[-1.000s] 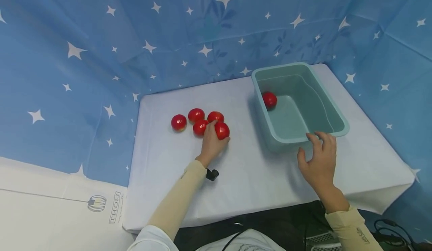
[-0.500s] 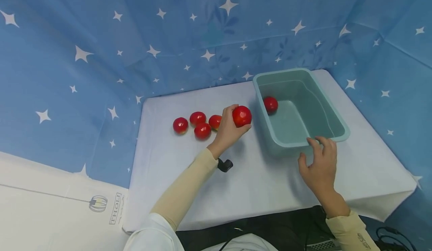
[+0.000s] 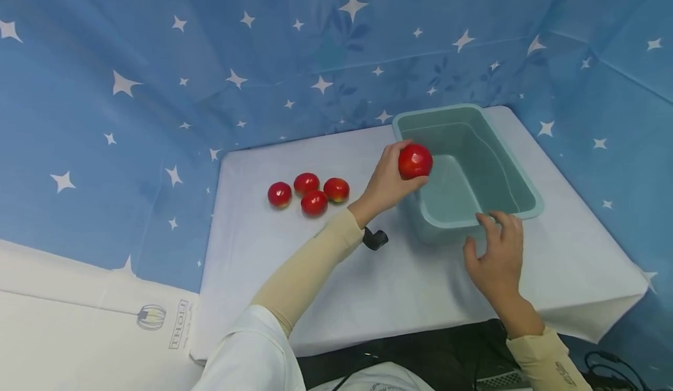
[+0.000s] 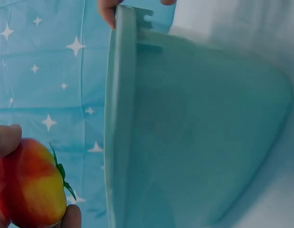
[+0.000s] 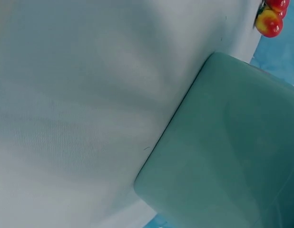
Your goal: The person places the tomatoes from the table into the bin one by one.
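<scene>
My left hand (image 3: 388, 182) grips a shiny red tomato (image 3: 415, 161) above the left rim of a teal plastic tub (image 3: 453, 187). In the left wrist view, the held tomato (image 4: 32, 183) shows a yellow patch and green leaves at its stem end. My right hand (image 3: 496, 256) has its fingers hooked over the tub's near rim, with the thumb outside and apart from the wall. Several more tomatoes (image 3: 314, 203) sit grouped on the left half of the table. The tub's inner left corner is hidden behind my left hand and its tomato.
A white cloth covers the table (image 3: 273, 274). Blue star-patterned curtain (image 3: 294, 52) hangs close behind the table and along its sides. A dark wrist device (image 3: 375, 239) sticks out under my left wrist. Black cables (image 3: 615, 364) lie at the lower right.
My left hand has lifted one tomato from the group and carried it right, over the tub's left edge. My right hand has stayed at the near rim.
</scene>
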### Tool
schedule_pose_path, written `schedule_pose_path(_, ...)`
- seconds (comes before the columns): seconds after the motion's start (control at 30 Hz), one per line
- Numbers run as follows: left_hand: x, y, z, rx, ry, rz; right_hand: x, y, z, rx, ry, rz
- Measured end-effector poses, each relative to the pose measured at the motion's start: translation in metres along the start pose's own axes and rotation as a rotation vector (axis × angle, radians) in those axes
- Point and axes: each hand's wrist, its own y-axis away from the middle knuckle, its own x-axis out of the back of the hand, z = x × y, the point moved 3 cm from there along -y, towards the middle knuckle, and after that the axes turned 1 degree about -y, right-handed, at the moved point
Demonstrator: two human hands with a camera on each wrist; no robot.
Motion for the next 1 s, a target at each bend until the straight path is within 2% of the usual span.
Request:
schedule_pose_path(0.17,-0.021,-0.013,0.011,-0.034,-0.039,-0.047,0.001,0.002,0.000,-0.017,0.010,0.006)
schedule_pose_path(0.37,-0.041,-0.021,0.012,-0.030,-0.068,-0.092,0.000,0.003,-0.001,-0.029,0.010,0.014)
schedule_pose_path(0.77,-0.047,-0.022,0.003,0.008,-0.099,-0.129,-0.004,0.002,-0.002,-0.014,0.013,0.020)
schedule_pose_path(1.0,-0.048,-0.017,0.001,-0.012,-0.071,-0.178,-0.004,0.001,-0.001,0.005,0.017,0.034)
